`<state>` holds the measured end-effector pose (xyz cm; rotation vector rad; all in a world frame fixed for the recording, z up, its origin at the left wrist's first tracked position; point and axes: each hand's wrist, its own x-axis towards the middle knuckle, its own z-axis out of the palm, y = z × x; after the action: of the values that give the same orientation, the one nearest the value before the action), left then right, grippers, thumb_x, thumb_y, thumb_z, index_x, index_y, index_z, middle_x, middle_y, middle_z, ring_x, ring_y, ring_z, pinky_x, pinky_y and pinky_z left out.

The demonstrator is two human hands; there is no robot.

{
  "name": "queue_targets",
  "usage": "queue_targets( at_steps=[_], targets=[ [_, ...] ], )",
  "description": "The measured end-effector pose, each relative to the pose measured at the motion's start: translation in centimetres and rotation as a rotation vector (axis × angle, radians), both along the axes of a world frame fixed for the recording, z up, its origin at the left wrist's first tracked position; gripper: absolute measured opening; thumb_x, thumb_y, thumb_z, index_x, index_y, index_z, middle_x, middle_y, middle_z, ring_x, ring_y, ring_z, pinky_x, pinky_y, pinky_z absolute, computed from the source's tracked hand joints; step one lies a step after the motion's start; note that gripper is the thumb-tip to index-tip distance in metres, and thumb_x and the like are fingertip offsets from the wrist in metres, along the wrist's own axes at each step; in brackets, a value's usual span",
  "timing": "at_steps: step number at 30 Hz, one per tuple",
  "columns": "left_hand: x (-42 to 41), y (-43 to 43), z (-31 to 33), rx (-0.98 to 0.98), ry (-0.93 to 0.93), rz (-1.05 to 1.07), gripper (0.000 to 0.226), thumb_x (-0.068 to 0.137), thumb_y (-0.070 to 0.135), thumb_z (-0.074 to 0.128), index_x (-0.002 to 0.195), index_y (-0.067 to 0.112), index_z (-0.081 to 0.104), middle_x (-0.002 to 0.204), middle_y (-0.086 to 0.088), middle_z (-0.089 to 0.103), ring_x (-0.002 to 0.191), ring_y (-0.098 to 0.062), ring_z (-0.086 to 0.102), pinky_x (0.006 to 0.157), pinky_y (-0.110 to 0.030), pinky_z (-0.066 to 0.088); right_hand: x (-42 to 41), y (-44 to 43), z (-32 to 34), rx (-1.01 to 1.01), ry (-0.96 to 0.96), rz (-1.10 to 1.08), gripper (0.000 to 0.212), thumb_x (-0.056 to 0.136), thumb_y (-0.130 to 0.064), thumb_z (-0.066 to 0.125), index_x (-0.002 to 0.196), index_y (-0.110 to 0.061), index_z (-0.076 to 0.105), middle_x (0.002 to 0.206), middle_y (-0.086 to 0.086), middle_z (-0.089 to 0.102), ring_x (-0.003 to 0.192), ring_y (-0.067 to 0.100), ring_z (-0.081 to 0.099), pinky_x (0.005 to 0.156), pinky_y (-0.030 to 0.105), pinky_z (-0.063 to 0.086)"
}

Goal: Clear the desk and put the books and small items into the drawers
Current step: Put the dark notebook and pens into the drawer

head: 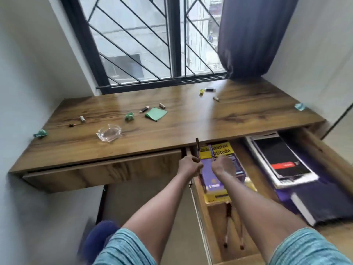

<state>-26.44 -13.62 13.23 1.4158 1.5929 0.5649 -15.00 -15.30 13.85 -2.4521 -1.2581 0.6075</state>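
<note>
Low centre of frame: left hand (pixel 191 166) curled tight round thin dark flat thing (pixel 197 148), seen edge-on, long axis upright toward the desk lip; book or board, cannot tell. Right hand (pixel 222 167) just beside it, blurred, fingers bent down over yellow-and-purple book (pixel 214 186); hold on anything not readable.

Book glossy, lying flat in open drawer (pixel 322 148), spine running up-frame. Right of it: slick black-covered stack (pixel 282 159), matt dark notebook (pixel 324 203) at lower right.

Further up, wood-grain desk (pixel 191 119) littered:
- clear glass ashtray (pixel 109 132)
- square green paper pad (pixel 156 113)
- crumpled green scraps (pixel 129 116)
- small cylinders (pixel 82 119)

All up-left of hands; left hand nearer. Second small cluster (pixel 210 89) upper right, nearer right hand. Likely next: reach up over desk lip.
</note>
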Motion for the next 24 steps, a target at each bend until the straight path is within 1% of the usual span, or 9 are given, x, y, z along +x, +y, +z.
queue_targets(
  at_steps=[2,4,9,10,12,14,18,21,24],
  targets=[
    [3.9,-1.9,-1.6,-0.069,0.052,-0.079,0.010,0.080,0.009,0.063,0.074,0.015,0.069,0.052,0.005,0.061,0.045,-0.004,0.059,0.058,-0.019,0.054,4.2,-1.9,-0.9,-0.021,-0.014,-0.022,0.032,0.091,-0.018,0.048,0.115,-0.004,0.063,0.121,0.016,0.063,0.113,0.030,0.060,0.089,0.035,0.049],
    [7.2,-3.7,-3.1,-0.155,0.138,-0.167,0.010,0.079,0.007,0.064,0.072,0.011,0.070,0.037,0.009,0.053,0.028,0.003,0.048,0.047,-0.012,0.048,8.0,-3.8,-1.9,-0.032,-0.021,-0.008,0.030,0.087,-0.018,0.053,0.113,-0.007,0.066,0.118,0.015,0.065,0.111,0.029,0.062,0.086,0.032,0.050],
    [14.2,-8.2,-5.7,-0.350,0.239,-0.277,0.013,0.079,-0.003,0.066,0.067,0.003,0.065,0.027,0.007,0.049,0.023,-0.001,0.048,0.032,-0.016,0.045,15.5,-8.2,-5.4,-0.074,-0.037,0.033,0.029,0.089,-0.015,0.050,0.110,-0.003,0.065,0.116,0.017,0.065,0.111,0.031,0.061,0.087,0.035,0.051],
    [15.3,-9.1,-6.3,-0.365,0.270,-0.283,0.016,0.078,-0.003,0.066,0.064,0.005,0.064,0.027,0.007,0.049,0.024,-0.002,0.049,0.036,-0.019,0.049,16.4,-8.8,-6.0,-0.101,-0.013,0.044,0.029,0.088,-0.013,0.049,0.111,-0.002,0.064,0.117,0.018,0.065,0.112,0.031,0.061,0.087,0.035,0.050],
    [17.0,-10.8,-7.1,-0.382,0.290,-0.244,0.016,0.078,-0.001,0.065,0.065,0.007,0.062,0.040,0.001,0.060,0.042,-0.012,0.065,0.060,-0.036,0.059,17.7,-9.9,-7.3,-0.149,0.032,0.077,0.030,0.088,-0.011,0.051,0.114,-0.001,0.063,0.119,0.018,0.064,0.113,0.031,0.060,0.088,0.035,0.050],
    [17.8,-12.1,-7.2,-0.345,0.361,-0.208,0.007,0.080,0.004,0.062,0.081,0.001,0.069,0.076,-0.011,0.072,0.076,-0.026,0.073,0.073,-0.040,0.059,18.2,-10.5,-8.7,-0.219,0.071,0.109,0.031,0.090,-0.012,0.050,0.117,-0.001,0.062,0.121,0.017,0.063,0.114,0.031,0.060,0.089,0.034,0.050],
    [18.7,-13.9,-7.6,-0.334,0.537,-0.206,0.021,0.084,0.001,0.057,0.103,0.000,0.067,0.108,-0.015,0.069,0.094,-0.029,0.070,0.073,-0.034,0.058,18.4,-11.4,-9.8,-0.334,0.132,0.162,0.035,0.094,-0.012,0.042,0.123,0.000,0.057,0.126,0.016,0.060,0.115,0.029,0.059,0.088,0.031,0.049],
    [19.3,-14.5,-7.5,-0.321,0.584,-0.174,0.025,0.085,0.002,0.054,0.108,0.001,0.065,0.113,-0.016,0.067,0.100,-0.031,0.067,0.079,-0.036,0.056,18.0,-11.9,-10.1,-0.359,0.180,0.176,0.036,0.098,-0.012,0.037,0.128,0.001,0.052,0.134,0.015,0.053,0.120,0.028,0.055,0.095,0.031,0.046],
    [19.8,-14.7,-7.6,-0.306,0.604,-0.124,0.026,0.088,0.003,0.050,0.110,0.002,0.064,0.114,-0.016,0.065,0.097,-0.030,0.064,0.075,-0.034,0.051,17.7,-12.0,-10.6,-0.367,0.238,0.139,0.034,0.098,-0.007,0.036,0.124,0.004,0.053,0.132,0.018,0.054,0.117,0.030,0.057,0.096,0.032,0.049]
  ],
)
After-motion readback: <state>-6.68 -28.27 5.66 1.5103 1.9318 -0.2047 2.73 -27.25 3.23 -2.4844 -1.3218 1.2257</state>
